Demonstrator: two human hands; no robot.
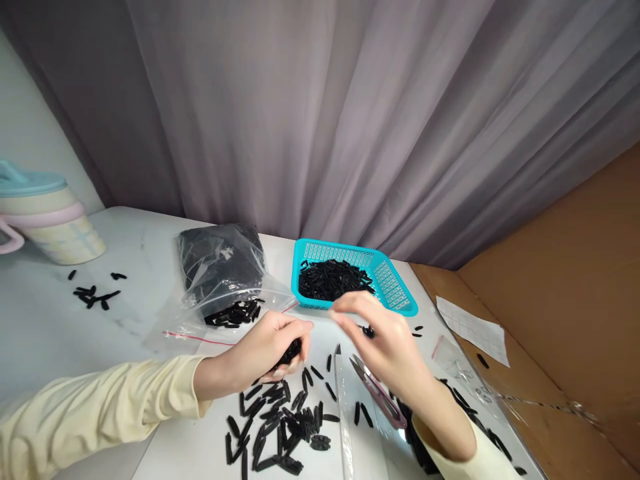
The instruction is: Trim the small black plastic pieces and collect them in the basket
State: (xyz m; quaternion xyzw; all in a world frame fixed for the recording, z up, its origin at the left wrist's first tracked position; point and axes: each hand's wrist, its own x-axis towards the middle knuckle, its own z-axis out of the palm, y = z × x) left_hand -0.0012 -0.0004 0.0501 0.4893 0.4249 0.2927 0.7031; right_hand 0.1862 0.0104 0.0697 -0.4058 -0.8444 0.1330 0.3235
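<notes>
My left hand [273, 343] is curled around a handful of small black strips [291, 352], palm partly turned up over the table. To the right, my right hand [377, 330] hovers in front of the turquoise basket [407, 300], thumb and fingertips brought together. Whatever is between those fingertips is too small to make out. A heap of black strips [337, 277] fills the left part of the basket. Below my hands, many loose black strips [280, 427] lie scattered on the white table. Pink-handled snips [383, 397] lie under my right hand.
A clear zip bag [220, 260] of black pieces lies open at the back left. A handled cup [60, 220] stands far left, near several stray strips [93, 295]. On the right are a paper slip [473, 327], another plastic bag [460, 370] and a cardboard wall [565, 267].
</notes>
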